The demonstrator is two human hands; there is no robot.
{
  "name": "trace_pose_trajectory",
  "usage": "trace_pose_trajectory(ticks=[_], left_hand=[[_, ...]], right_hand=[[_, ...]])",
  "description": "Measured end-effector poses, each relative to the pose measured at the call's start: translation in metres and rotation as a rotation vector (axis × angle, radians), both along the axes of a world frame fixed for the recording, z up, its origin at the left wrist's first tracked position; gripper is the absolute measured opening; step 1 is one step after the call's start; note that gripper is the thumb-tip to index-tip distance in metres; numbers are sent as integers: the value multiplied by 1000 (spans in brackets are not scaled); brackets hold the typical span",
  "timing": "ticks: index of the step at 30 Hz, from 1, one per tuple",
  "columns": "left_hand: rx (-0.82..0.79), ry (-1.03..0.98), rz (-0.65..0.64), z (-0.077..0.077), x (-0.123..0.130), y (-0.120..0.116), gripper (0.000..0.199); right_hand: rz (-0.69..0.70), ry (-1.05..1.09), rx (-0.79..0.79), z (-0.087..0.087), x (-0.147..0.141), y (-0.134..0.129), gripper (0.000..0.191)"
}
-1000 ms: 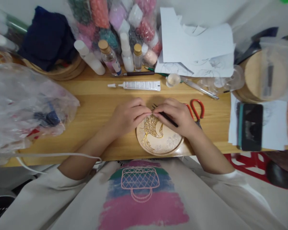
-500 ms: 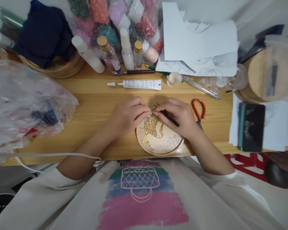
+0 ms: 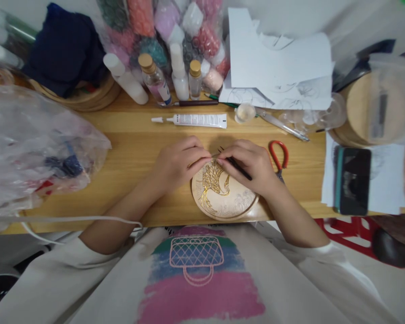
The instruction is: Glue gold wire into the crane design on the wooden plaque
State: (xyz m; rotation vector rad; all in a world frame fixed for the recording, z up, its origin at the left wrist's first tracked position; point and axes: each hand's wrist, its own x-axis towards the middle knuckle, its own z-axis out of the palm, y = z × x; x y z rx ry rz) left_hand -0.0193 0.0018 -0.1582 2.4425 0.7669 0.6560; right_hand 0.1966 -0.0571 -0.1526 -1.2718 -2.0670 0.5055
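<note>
A round pale wooden disc with a gold raised bird design lies at the desk's front edge. My left hand is closed in a pinch at the disc's upper left edge; what its fingertips hold is too small to make out. Dark tweezers lie in my right hand, which is closed around them, its thumb and forefinger pinched near my left fingertips. Both sets of fingertips nearly meet above the top of the disc.
Red-handled pliers lie right of my right hand. Behind are a white tube, a small cup, a silver pen-like tool and bottles. A plastic bag is left, a phone right.
</note>
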Motion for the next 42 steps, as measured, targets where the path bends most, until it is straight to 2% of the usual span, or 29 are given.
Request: trace_pose_trajectory(ticks=[9, 18, 24, 29, 32, 36, 38, 40, 42], left_hand=[[79, -161, -26, -3, -1, 1, 11], [-53, -218, -21, 1, 0, 2, 12], [-361, -239, 0, 12, 1, 2, 12], [-734, -140, 27, 22, 2, 3, 16], [-810, -135, 2, 22, 5, 4, 21], [-805, -73, -40, 24, 9, 6, 22], [-731, -48, -32, 29, 9, 6, 20], [-549, -3, 2, 36, 8, 5, 18], [-261, 86, 49, 44, 5, 2, 19]], right_hand=[[-4, 48, 42, 1, 2, 0, 5], [15, 126, 130, 3, 2, -1, 4], [41, 115, 261, 0, 2, -2, 8], [37, 59, 324, 0, 1, -5, 13], [33, 2, 349, 1, 0, -6, 14], [36, -56, 421, 0, 0, -7, 13], [8, -48, 439, 0, 0, -7, 12], [-36, -31, 454, 1, 0, -7, 11], [-91, -36, 486, 3, -1, -7, 10]])
